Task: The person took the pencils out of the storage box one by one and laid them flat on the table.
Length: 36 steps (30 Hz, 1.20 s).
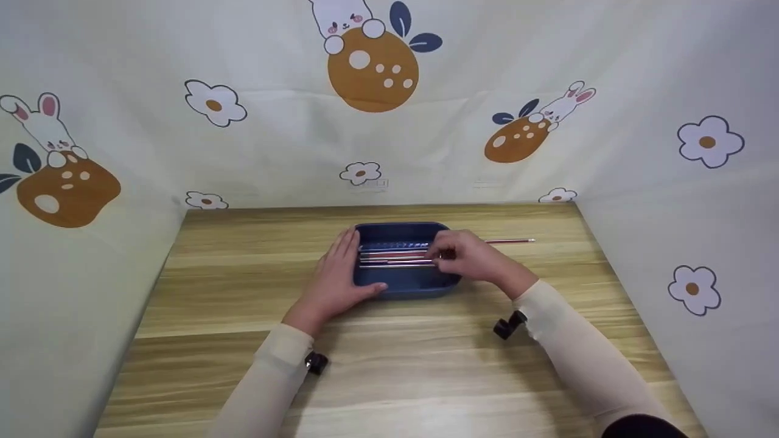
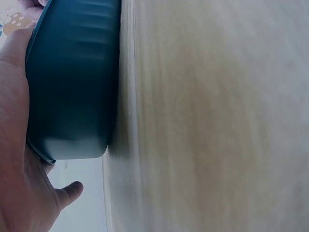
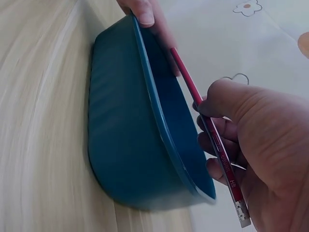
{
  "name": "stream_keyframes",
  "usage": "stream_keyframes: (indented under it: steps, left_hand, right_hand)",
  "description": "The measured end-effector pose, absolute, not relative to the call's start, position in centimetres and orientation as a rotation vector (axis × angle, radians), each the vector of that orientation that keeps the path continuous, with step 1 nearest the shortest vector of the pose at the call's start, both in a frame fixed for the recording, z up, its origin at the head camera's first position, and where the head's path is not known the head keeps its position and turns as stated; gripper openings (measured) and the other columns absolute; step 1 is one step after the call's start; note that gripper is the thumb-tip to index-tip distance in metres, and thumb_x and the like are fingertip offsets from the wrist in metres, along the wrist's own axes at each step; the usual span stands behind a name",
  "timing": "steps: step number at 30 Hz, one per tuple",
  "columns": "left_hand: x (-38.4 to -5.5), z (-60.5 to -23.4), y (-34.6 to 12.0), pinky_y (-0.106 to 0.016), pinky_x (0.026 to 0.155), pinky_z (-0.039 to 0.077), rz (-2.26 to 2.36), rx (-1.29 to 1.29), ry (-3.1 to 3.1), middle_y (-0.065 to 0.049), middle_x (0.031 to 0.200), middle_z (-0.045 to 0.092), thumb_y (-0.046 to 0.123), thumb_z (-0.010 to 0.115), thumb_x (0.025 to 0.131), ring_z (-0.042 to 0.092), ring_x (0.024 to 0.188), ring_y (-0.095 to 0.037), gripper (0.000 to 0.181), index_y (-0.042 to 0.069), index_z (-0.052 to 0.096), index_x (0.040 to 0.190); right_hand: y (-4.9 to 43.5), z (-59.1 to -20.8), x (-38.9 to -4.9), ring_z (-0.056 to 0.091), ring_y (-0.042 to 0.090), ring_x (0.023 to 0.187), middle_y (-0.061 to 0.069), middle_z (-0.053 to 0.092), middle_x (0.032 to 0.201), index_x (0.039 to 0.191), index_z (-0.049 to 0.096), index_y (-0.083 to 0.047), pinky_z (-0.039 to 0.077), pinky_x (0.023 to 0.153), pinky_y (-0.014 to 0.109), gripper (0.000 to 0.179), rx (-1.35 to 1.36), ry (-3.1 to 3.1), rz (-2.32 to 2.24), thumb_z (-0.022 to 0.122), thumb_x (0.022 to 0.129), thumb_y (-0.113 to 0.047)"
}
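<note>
A dark blue box (image 1: pixel 414 293), open at the top, stands on the table with several pencils (image 1: pixel 395 258) lying lengthwise across it. My left hand (image 1: pixel 336 278) rests against its left end, fingers fairly straight and thumb along the near rim. Over the box's right end, my right hand (image 1: pixel 471 255) pinches a red pencil (image 3: pixel 219 152) marked HB, eraser end toward the palm. In the head view a pencil's eraser end (image 1: pixel 514 241) sticks out right of that hand; I cannot tell whether it is the same pencil.
The wood-grain table (image 1: pixel 414 365) is enclosed by a pale printed curtain (image 1: pixel 274 152) at the back and both sides. A small black camera (image 1: pixel 510 325) sits on the right wrist, and another wrist camera (image 1: pixel 316 363) is on the left.
</note>
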<state>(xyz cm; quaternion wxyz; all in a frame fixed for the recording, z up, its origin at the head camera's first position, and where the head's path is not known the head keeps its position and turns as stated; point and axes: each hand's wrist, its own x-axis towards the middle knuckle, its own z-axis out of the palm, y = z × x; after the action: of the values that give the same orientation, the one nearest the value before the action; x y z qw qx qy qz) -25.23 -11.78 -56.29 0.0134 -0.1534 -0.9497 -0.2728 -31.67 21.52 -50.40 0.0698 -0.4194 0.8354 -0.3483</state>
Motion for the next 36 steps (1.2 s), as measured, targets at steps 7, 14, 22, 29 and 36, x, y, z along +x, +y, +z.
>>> stream_keyframes:
  steps: [7, 14, 22, 29, 36]
  left_hand:
    - [-25.2, -56.2, -12.1, -0.060, 0.134, 0.019, -0.845, -0.474, -2.973, -0.012, 0.186, 0.008, 0.085, 0.072, 0.087, 0.008, 0.171, -0.035, 0.134, 0.005, 0.013, 0.177]
    - [-25.2, -56.2, -12.2, -0.059, 0.134, 0.018, -0.847, -0.479, -2.969, -0.013, 0.186, 0.008, 0.081, 0.074, 0.088, 0.007, 0.171, -0.035, 0.133, 0.004, 0.012, 0.177]
    - [-25.1, -56.1, -12.1, -0.061, 0.134, 0.018, -0.848, -0.480, -2.967, -0.014, 0.186, 0.008, 0.081, 0.074, 0.089, 0.008, 0.171, -0.037, 0.133, 0.004, 0.012, 0.177]
    - [-25.1, -56.1, -11.9, -0.062, 0.134, 0.019, -0.857, -0.477, -2.958, -0.016, 0.185, 0.011, 0.077, 0.077, 0.089, 0.010, 0.170, -0.036, 0.132, 0.004, 0.013, 0.177]
    - [-25.2, -56.3, -11.8, -0.062, 0.133, 0.020, -0.856, -0.483, -2.956, -0.015, 0.185, 0.011, 0.074, 0.079, 0.090, 0.009, 0.171, -0.036, 0.130, 0.004, 0.013, 0.177]
  right_hand:
    - [23.4, -50.0, -31.7, 0.064, 0.017, 0.087, 0.003, 0.076, 0.103, 0.111, 0.085, -0.002, 0.056, 0.075, 0.036, 0.020, -1.223, 2.527, -1.100, 0.073, 0.095, 0.004]
    - [25.3, -49.9, -32.0, 0.063, 0.016, 0.089, 0.004, 0.078, 0.105, 0.112, 0.087, -0.008, 0.054, 0.074, 0.033, 0.020, -1.179, 2.550, -1.079, 0.075, 0.100, 0.002]
    - [27.5, -49.6, -32.0, 0.063, 0.018, 0.084, 0.003, 0.078, 0.100, 0.112, 0.087, -0.006, 0.052, 0.071, 0.029, 0.021, -1.063, 2.584, -1.087, 0.075, 0.098, 0.004]
    - [29.5, -49.5, -32.2, 0.064, 0.018, 0.083, -0.002, 0.076, 0.097, 0.103, 0.088, -0.015, 0.053, 0.071, 0.026, 0.026, -1.000, 2.607, -1.099, 0.075, 0.096, 0.007]
    - [31.5, -49.5, -32.4, 0.064, 0.019, 0.085, 0.002, 0.079, 0.100, 0.108, 0.088, -0.007, 0.052, 0.072, 0.026, 0.023, -0.942, 2.615, -1.077, 0.075, 0.095, 0.008]
